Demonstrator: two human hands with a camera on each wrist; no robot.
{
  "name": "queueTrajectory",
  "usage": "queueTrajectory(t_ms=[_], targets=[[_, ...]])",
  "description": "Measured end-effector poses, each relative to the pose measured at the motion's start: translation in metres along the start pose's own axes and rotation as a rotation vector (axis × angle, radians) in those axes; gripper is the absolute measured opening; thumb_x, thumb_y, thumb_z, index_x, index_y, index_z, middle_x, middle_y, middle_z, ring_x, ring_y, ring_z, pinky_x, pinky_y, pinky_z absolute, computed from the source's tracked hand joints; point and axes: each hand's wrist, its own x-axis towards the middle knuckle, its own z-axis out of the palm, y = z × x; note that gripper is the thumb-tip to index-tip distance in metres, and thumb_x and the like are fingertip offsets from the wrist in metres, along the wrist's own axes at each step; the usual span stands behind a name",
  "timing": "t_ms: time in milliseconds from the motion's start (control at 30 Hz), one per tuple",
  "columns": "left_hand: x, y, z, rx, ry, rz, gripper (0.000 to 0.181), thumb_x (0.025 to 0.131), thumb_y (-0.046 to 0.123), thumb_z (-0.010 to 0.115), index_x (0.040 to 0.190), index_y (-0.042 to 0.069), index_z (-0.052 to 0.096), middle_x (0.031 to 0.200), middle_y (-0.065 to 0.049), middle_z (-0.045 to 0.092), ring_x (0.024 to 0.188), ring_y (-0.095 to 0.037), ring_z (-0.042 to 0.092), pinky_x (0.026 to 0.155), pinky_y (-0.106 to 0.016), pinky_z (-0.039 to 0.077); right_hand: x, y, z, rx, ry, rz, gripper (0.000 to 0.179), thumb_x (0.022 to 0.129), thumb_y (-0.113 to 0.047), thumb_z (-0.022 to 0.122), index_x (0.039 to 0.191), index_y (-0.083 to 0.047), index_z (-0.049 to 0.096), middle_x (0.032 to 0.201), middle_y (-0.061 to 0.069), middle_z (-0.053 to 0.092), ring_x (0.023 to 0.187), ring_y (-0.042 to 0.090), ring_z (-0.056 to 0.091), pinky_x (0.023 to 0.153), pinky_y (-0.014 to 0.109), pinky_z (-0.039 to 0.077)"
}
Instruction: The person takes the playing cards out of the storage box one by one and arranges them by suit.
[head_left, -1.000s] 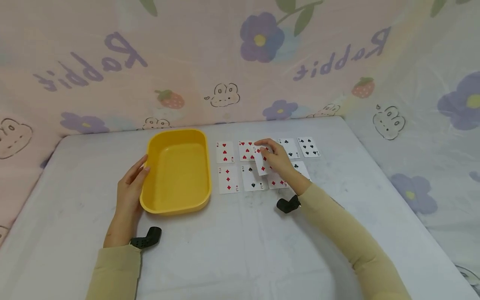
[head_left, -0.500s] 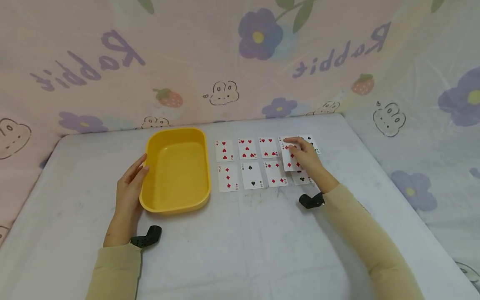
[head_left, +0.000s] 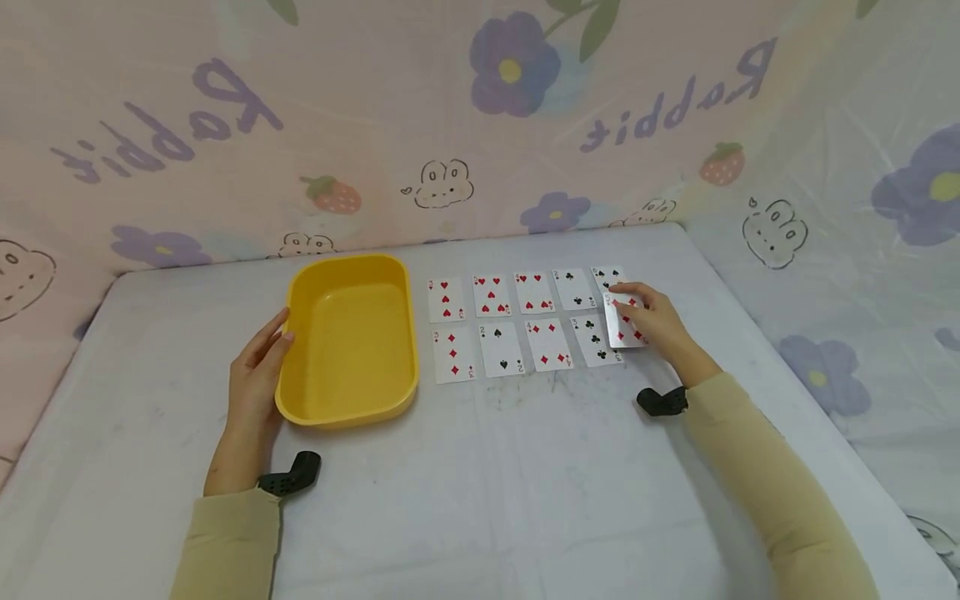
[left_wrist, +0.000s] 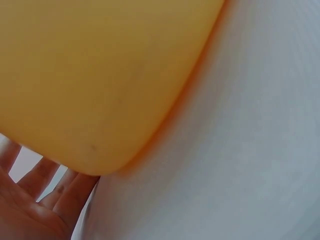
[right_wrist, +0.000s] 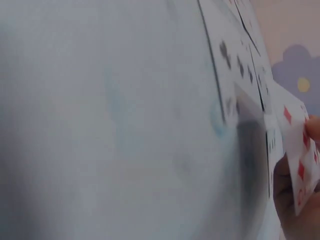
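Note:
My right hand point(head_left: 658, 323) pinches a five of diamonds point(head_left: 624, 332) between thumb and fingers at the right end of two rows of face-up playing cards. The held card overlaps the six of spades point(head_left: 604, 277) and the edge of the three of clubs point(head_left: 595, 340). In the right wrist view the five of diamonds point(right_wrist: 292, 130) stands tilted above the cloth. My left hand point(head_left: 253, 375) lies against the left side of a yellow tray point(head_left: 347, 358), fingertips and thumb right at its rim. In the left wrist view, the tray's wall point(left_wrist: 100, 90) hides part of the fingers.
Left of the held card lie the two of clubs point(head_left: 573, 289), four of hearts point(head_left: 535, 292), four of diamonds point(head_left: 549, 344) and several others, beside the tray. A white cloth point(head_left: 480, 492) covers the table. A patterned curtain point(head_left: 390, 108) hangs behind its back edge.
My right hand has carried the five of diamonds rightward, from over the five of hearts to the end of the rows. The cards it covered now show. The left hand stays at the tray.

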Motion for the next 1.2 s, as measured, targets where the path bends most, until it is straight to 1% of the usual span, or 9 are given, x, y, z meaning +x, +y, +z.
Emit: queueTrajectory(t_ms=[67, 167, 233, 300, 400, 533, 733, 1033, 1200], targets=[[0.000, 0.000, 0.000, -0.007, 0.001, 0.001, 0.047, 0.088, 0.037, 0.067, 0.134, 0.036, 0.056, 0.141, 0.005, 0.042, 0.115, -0.009, 0.046, 0.078, -0.006, 0.049, 0.000, 0.006, -0.005, -0.018, -0.012, -0.017, 0.041, 0.099, -0.019, 0.049, 0.139, -0.011, 0.048, 0.158, 0.015, 0.020, 0.098, 0.025, 0.052, 0.069, 0.027, 0.045], [0.000, 0.000, 0.000, -0.015, 0.000, 0.007, 0.048, 0.088, 0.037, 0.068, 0.134, 0.035, 0.056, 0.138, 0.006, 0.044, 0.113, -0.008, 0.047, 0.077, -0.006, 0.049, -0.002, 0.014, -0.011, -0.033, -0.037, -0.037, 0.042, 0.098, -0.018, 0.050, 0.139, -0.010, 0.047, 0.157, 0.017, 0.022, 0.092, 0.025, 0.050, 0.043, 0.023, 0.033], [0.000, -0.001, 0.000, -0.016, 0.000, 0.014, 0.048, 0.088, 0.037, 0.068, 0.134, 0.035, 0.056, 0.136, 0.007, 0.044, 0.112, -0.007, 0.047, 0.078, -0.006, 0.049, -0.003, 0.018, -0.014, -0.039, -0.045, -0.037, 0.042, 0.097, -0.017, 0.052, 0.139, -0.009, 0.048, 0.157, 0.017, 0.022, 0.117, 0.030, 0.049, 0.048, 0.021, 0.035], [0.000, -0.001, 0.000, -0.020, 0.000, 0.020, 0.048, 0.088, 0.036, 0.069, 0.134, 0.034, 0.056, 0.133, 0.008, 0.045, 0.111, -0.007, 0.047, 0.078, -0.006, 0.049, -0.004, 0.020, -0.014, -0.056, -0.042, -0.032, 0.043, 0.097, -0.017, 0.054, 0.138, -0.009, 0.049, 0.157, 0.017, 0.024, 0.136, 0.034, 0.027, 0.055, 0.021, 0.036], [0.000, -0.001, 0.000, -0.029, -0.001, 0.028, 0.048, 0.088, 0.035, 0.069, 0.134, 0.033, 0.057, 0.129, 0.008, 0.047, 0.109, -0.007, 0.048, 0.079, -0.007, 0.050, -0.004, 0.022, -0.014, -0.094, -0.016, -0.028, 0.044, 0.095, -0.016, 0.057, 0.137, -0.008, 0.051, 0.154, 0.019, 0.030, 0.130, 0.031, 0.035, 0.064, 0.021, 0.035], [-0.001, -0.002, 0.001, -0.042, -0.008, 0.033, 0.048, 0.088, 0.034, 0.069, 0.134, 0.032, 0.057, 0.127, 0.009, 0.048, 0.108, -0.007, 0.049, 0.080, -0.008, 0.050, -0.005, 0.022, -0.013, -0.112, 0.025, -0.025, 0.046, 0.093, -0.015, 0.060, 0.137, -0.007, 0.051, 0.147, 0.021, 0.040, 0.100, 0.026, 0.042, 0.061, 0.019, 0.037], [-0.002, -0.002, 0.004, -0.029, 0.008, 0.031, 0.047, 0.088, 0.034, 0.068, 0.134, 0.032, 0.057, 0.128, 0.008, 0.049, 0.108, -0.007, 0.049, 0.079, -0.007, 0.049, -0.008, 0.019, -0.009, -0.133, 0.065, -0.030, 0.047, 0.093, -0.011, 0.059, 0.139, -0.005, 0.049, 0.147, 0.025, 0.038, 0.113, 0.030, 0.043, 0.071, 0.015, 0.037], [-0.002, -0.001, 0.003, -0.029, -0.002, 0.028, 0.047, 0.089, 0.035, 0.068, 0.134, 0.033, 0.057, 0.127, 0.009, 0.048, 0.108, -0.007, 0.049, 0.079, -0.007, 0.049, -0.010, 0.018, -0.005, -0.204, 0.086, -0.069, 0.046, 0.093, -0.010, 0.058, 0.137, 0.000, 0.048, 0.134, 0.028, 0.048, 0.103, 0.032, 0.047, 0.075, 0.026, 0.039], [-0.001, 0.000, 0.003, -0.008, -0.004, 0.031, 0.047, 0.089, 0.035, 0.067, 0.134, 0.033, 0.056, 0.129, 0.008, 0.047, 0.110, -0.008, 0.048, 0.079, -0.007, 0.049, -0.010, 0.019, -0.005, -0.246, 0.106, -0.057, 0.049, 0.092, -0.012, 0.060, 0.137, 0.002, 0.046, 0.122, 0.027, 0.051, 0.098, 0.033, 0.047, 0.066, 0.027, 0.043]])
